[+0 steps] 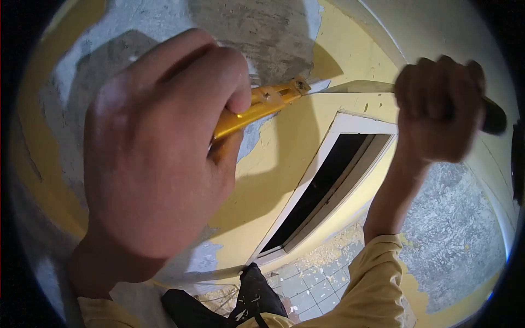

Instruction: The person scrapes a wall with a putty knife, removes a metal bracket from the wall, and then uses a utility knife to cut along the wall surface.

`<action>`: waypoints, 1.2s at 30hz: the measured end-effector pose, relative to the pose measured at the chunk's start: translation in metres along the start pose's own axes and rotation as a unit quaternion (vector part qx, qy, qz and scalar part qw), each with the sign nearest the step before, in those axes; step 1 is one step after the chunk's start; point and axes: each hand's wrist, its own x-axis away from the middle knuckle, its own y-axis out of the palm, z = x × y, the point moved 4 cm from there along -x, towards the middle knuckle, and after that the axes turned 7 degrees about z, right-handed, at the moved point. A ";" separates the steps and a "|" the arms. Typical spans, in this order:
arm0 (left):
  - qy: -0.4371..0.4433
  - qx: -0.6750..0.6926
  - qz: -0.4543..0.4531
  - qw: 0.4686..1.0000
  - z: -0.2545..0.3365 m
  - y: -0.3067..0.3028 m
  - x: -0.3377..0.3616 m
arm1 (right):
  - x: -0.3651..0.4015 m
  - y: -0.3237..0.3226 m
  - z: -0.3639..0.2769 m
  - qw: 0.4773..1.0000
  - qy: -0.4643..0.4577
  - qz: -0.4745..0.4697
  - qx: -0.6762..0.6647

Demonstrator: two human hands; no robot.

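My left hand (158, 142), large and near the camera, is closed around a gold-coloured utility knife (262, 105) that points right toward the wall. Farther right, my right hand (440, 109) is wrapped in a fist about a large knife with a dark handle (495, 117). Its wide grey blade (361, 86) extends left, the point close to the utility knife's front end in this view. Behind both tools is a yellow wall (284, 164) where paint has come off in patches, baring grey plaster (257, 35).
A white-framed opening (295, 202) with a dark inside is set in the wall below the blade. Pale paint flakes (328, 251) lie scattered on the tiled floor (306, 298) by my dark-clad legs (257, 295). At right the wall shows another bare grey patch (454, 229).
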 end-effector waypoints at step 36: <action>0.063 -0.003 -0.034 0.997 -0.010 -0.005 0.000 | 0.023 -0.012 0.008 0.936 -0.105 0.255 0.217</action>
